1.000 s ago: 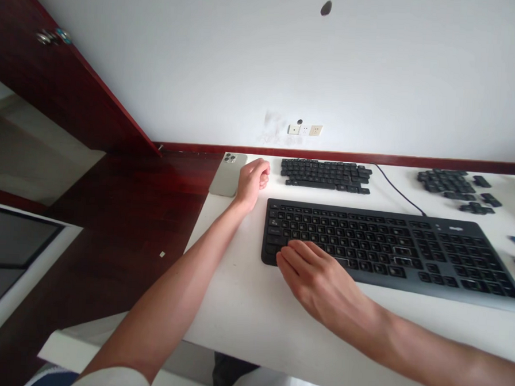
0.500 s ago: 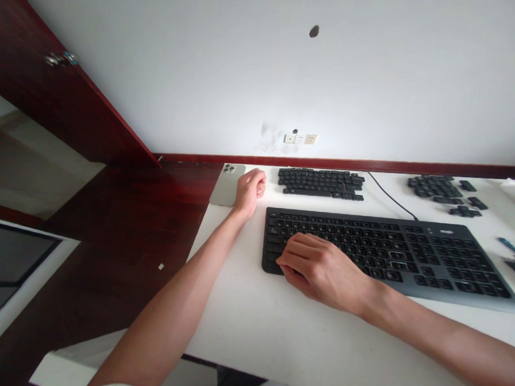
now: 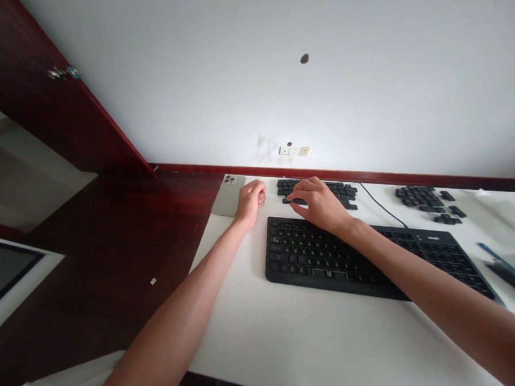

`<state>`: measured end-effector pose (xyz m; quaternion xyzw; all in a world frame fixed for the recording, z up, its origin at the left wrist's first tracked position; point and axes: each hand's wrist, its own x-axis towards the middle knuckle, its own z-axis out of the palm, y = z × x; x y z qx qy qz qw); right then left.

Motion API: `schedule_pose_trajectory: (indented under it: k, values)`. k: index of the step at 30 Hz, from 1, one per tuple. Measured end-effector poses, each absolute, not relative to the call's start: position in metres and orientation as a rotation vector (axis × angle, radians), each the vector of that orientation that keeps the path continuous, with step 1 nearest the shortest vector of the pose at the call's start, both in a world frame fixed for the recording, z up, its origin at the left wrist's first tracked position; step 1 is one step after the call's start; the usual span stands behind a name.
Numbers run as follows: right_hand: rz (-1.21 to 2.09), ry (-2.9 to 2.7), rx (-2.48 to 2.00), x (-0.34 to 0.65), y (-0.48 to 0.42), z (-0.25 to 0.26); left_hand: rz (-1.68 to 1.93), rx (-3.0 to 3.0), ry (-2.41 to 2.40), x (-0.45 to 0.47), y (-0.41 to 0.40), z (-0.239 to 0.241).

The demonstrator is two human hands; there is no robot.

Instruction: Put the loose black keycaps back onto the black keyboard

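Note:
A black keyboard (image 3: 366, 262) lies on the white desk (image 3: 301, 339) in front of me. Behind it sits a block of loose black keycaps (image 3: 344, 192). My right hand (image 3: 319, 205) is over the near edge of that block, fingers curled down in a pinch on the keycaps; what they hold is hidden. My left hand (image 3: 251, 201) rests on the desk in a loose fist, right beside a grey phone (image 3: 228, 194) lying face down at the desk's left edge.
A second cluster of loose black keycaps (image 3: 430, 201) lies at the back right. A blue pen (image 3: 498, 256) and a dark tool (image 3: 510, 275) lie at the right. The keyboard cable (image 3: 380, 204) runs to the back. Dark red floor (image 3: 107, 254) lies to the left.
My right hand has lifted off the keyboard's lower left keys and reached back to the block of keycaps. My left hand has stayed beside the phone. The view has tilted up.

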<state>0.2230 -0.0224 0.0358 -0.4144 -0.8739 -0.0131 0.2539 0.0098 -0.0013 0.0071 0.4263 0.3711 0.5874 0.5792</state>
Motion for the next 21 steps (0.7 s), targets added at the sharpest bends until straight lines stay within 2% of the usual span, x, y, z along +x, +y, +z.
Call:
schedule_pose_trajectory:
  k: [13,17,21]
  values:
    - [0.161,-2.490,-1.057,0.195,-0.012,0.029,1.388,0.996,0.861,0.010,-0.001,0.005]
    - [0.284,-2.508,-1.100,0.189,-0.016,0.039,1.404,1.021,0.840,0.010,0.000,0.004]
    - [0.438,-2.293,-1.072,0.195,-0.050,0.057,1.408,1.024,0.840,0.010,0.001,0.003]
